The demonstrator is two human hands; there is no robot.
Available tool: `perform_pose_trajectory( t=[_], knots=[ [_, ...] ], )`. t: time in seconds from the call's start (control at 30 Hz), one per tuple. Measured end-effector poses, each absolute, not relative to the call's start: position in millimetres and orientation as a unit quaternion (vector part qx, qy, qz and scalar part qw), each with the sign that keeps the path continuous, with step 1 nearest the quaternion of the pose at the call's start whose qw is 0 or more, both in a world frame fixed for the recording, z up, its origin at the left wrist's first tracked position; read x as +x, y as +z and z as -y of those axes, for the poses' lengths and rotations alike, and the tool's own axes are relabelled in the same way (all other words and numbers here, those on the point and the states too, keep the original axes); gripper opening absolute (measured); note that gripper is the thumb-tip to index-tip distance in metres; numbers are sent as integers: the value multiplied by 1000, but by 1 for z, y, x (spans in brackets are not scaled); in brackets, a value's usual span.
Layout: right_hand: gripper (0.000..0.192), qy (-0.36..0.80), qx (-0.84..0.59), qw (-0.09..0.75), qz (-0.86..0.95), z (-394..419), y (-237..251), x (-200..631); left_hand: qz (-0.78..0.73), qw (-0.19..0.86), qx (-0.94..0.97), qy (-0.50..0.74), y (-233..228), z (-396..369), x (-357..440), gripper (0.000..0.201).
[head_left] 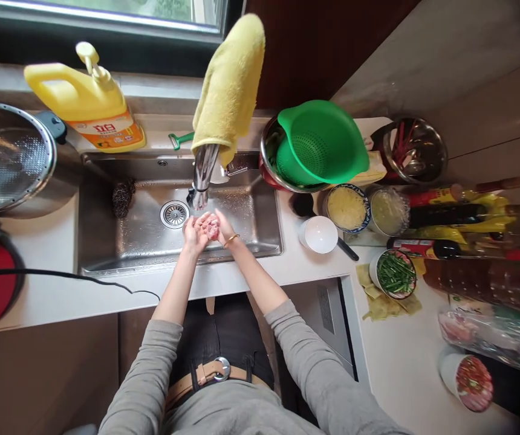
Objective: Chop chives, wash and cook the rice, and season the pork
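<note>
Over the front of the steel sink (142, 241), my left hand (191, 234) and my right hand (227, 229) are cupped together just below the faucet (203, 175). Between them lies a pinkish, lumpy piece that looks like raw meat (213, 226), held by the curled fingers of both hands. My fingers partly cover it, so its full shape is hidden. A yellow towel (230, 84) drapes over the upper faucet. Left of my hands is the drain strainer (175, 214). I cannot tell clearly whether water is running.
A scouring pad (123, 198) lies in the sink's left side. Behind it stands a yellow detergent jug (92, 106), with a large steel pot (60, 181) to the left. On the right are a green colander (328, 139), a white bowl (318, 234) and a bowl of chopped greens (396, 273).
</note>
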State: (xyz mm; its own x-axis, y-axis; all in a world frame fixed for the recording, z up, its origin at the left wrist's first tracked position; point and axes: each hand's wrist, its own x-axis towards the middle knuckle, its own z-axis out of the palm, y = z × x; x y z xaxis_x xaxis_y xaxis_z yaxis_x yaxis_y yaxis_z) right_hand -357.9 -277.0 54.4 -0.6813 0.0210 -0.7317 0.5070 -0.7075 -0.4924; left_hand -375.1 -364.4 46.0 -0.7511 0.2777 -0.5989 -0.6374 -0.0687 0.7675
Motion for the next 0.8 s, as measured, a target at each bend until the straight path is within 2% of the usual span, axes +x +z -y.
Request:
perform_pose_trajectory(
  t=[0.1,0.3,0.47,0.57,0.7,0.8],
  knots=[
    [48,-856,363,144,-339,225,77,-332,-534,362,-159,747,56,336,-363,51],
    [37,-821,334,36,-461,113,115,-254,-401,433,-153,792,82,220,-318,34],
    [51,-705,319,-53,-631,28,126,-197,-406,509,-71,756,98,134,-285,36],
    [56,-641,305,-27,-704,-4,118,-180,-477,533,-10,699,101,111,-276,41],
    [56,-568,282,95,-767,-22,107,-172,-557,567,28,606,103,108,-278,50],
    [51,-503,289,92,-810,-29,107,-171,-573,576,32,583,105,114,-286,53]
  ],
)
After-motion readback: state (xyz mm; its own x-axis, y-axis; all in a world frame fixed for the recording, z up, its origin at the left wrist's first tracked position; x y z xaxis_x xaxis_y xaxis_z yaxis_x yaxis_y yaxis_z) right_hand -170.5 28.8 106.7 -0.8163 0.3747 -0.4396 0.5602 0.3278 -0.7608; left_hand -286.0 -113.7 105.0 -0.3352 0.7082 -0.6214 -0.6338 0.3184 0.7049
